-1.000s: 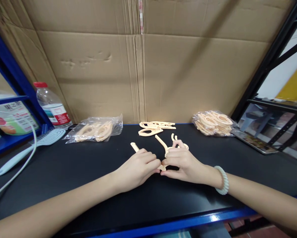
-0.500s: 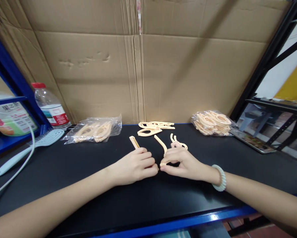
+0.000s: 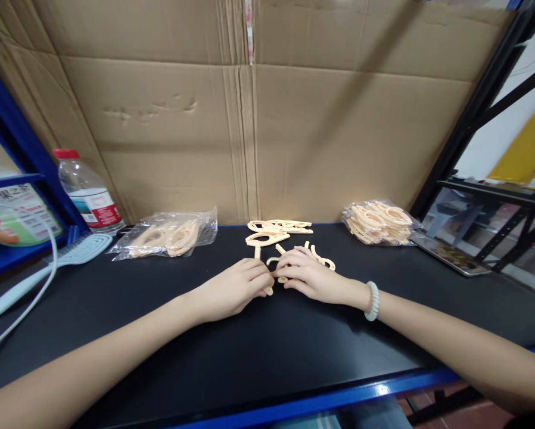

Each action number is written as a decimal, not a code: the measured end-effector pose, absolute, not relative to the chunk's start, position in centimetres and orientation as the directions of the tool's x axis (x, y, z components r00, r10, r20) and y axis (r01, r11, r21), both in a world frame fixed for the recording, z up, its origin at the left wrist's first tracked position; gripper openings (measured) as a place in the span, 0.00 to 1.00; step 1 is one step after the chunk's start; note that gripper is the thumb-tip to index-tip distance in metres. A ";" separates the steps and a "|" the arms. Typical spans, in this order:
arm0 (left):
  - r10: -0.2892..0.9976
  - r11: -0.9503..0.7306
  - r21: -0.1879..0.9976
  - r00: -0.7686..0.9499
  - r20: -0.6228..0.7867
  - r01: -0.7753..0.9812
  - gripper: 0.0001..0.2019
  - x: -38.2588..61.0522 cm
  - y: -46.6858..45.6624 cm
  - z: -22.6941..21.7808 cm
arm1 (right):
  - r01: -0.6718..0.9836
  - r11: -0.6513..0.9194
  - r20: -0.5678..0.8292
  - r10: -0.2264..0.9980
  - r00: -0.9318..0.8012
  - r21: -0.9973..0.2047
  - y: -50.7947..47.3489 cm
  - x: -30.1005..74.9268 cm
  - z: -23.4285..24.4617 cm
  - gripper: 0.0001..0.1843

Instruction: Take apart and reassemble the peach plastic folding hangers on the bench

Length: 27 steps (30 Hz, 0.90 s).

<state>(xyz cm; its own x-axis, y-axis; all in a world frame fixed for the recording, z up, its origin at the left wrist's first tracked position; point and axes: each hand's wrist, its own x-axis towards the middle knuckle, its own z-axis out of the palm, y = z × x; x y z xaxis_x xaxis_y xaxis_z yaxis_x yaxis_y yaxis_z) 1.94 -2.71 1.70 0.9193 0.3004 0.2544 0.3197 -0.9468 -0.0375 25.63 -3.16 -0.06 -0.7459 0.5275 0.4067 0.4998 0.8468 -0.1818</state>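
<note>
Strip (image 3: 257,253) pinched in left hand (image 3: 238,287), long axis near-vertical at frame centre, just left of curved piece (image 3: 272,260) grasped by right hand (image 3: 310,276).

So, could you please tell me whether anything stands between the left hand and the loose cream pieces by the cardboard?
Nothing visible but the cream strip that the left hand holds: its far end points toward the loose cream pieces by the cardboard, appearing close to the nearest one.
</note>
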 end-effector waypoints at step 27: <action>0.454 -0.889 0.118 0.814 0.363 0.443 0.04 1.3 -2.3 0.7 | 0.559 0.694 0.137 0.674 -0.726 -0.453 -0.9 34.2 2.8 0.24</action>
<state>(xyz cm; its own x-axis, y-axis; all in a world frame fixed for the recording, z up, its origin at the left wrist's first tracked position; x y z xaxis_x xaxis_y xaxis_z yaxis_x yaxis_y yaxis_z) 1.31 -2.27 0.70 0.8137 0.4538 0.3633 0.4430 -0.8888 0.1179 34.22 -0.95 2.84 -0.7256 0.6742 0.1375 0.5591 0.6942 -0.4533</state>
